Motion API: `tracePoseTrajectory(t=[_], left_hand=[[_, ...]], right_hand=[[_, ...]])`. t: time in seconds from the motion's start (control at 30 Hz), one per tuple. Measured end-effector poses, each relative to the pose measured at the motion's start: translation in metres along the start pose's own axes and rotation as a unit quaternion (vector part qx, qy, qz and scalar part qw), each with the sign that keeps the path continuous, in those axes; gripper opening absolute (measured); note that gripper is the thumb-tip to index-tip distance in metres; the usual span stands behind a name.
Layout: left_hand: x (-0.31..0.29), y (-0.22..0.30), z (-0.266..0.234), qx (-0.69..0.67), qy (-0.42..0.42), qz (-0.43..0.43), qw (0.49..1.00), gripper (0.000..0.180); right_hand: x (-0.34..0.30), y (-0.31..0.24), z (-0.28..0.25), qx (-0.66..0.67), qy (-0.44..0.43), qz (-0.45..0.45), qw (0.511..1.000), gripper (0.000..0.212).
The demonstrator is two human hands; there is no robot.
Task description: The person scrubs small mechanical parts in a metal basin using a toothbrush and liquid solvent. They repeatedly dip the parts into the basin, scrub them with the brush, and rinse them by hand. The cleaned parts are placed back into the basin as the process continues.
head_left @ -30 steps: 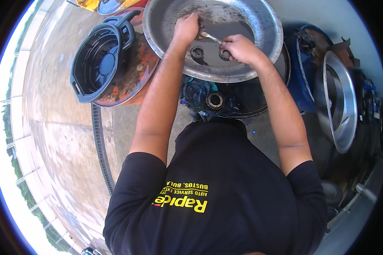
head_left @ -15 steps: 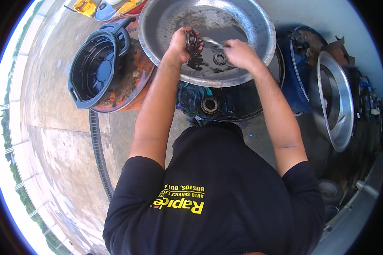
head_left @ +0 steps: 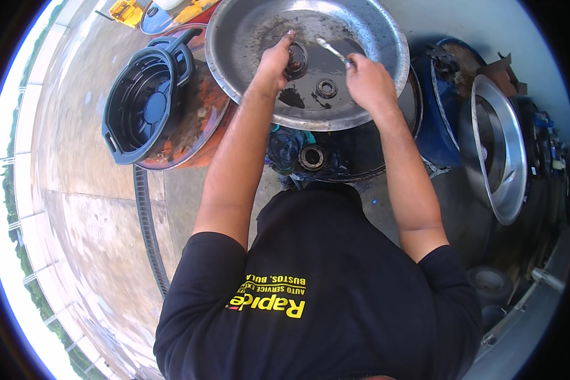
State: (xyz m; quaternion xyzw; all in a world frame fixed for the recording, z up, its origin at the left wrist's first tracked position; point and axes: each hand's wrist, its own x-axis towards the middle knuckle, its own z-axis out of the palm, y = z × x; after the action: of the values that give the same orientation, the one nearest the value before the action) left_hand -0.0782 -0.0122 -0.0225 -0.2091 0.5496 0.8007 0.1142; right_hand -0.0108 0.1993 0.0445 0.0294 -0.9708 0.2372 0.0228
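Note:
Over a wide metal basin (head_left: 386,82) with dark fluid in it, my left hand (head_left: 275,66) grips a dark, greasy bearing ring (head_left: 299,60) by its side. My right hand (head_left: 368,81) is closed around the handle of a small brush (head_left: 331,49), whose pale tip points up and left, apart from the ring. A smaller bearing (head_left: 326,88) lies on the basin's bottom between my hands. Below the basin's near rim, another round bearing (head_left: 311,157) rests on the dark drum top, beside a crumpled blue-green rag or plastic (head_left: 286,149).
To the left, a black drain pan (head_left: 111,104) sits on a rusty orange drum (head_left: 199,130). On the right stand a blue drum (head_left: 438,104) and a tilted metal basin (head_left: 519,180). A grated floor drain (head_left: 147,221) runs along the concrete at left.
The brush has moved away from the ring, up and to the right, with my right hand. My left hand has turned the ring, which now shows its open face.

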Motion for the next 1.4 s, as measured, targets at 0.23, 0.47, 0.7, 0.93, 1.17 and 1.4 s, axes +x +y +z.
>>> tracePoseTrajectory(t=[0.23,0.47,0.7,0.93,1.17,1.4], left_hand=[[-0.01,-0.004,0.006,-0.168,-0.047,0.037,0.984,0.041],[-0.012,-0.007,0.012,-0.222,-0.173,0.001,0.96,0.057],[-0.008,-0.008,0.008,-0.233,-0.155,0.0,0.96,0.062],[-0.032,0.007,0.017,-0.133,-0.062,0.065,0.987,0.055],[-0.035,0.018,0.013,-0.083,-0.088,0.11,0.987,0.055],[-0.043,0.022,0.017,-0.082,-0.077,0.12,0.986,0.053]], right_hand=[[-0.015,0.002,0.027,0.127,0.003,-0.041,0.991,0.029],[-0.007,-0.002,0.038,0.151,-0.005,-0.015,0.988,0.03],[-0.008,-0.024,0.024,0.127,-0.019,-0.023,0.991,0.03],[-0.004,-0.008,0.016,0.072,-0.062,-0.006,0.995,0.033],[-0.003,-0.015,0.013,0.068,-0.036,-0.039,0.996,0.033],[-0.002,-0.014,0.017,0.029,-0.019,-0.054,0.998,0.029]])
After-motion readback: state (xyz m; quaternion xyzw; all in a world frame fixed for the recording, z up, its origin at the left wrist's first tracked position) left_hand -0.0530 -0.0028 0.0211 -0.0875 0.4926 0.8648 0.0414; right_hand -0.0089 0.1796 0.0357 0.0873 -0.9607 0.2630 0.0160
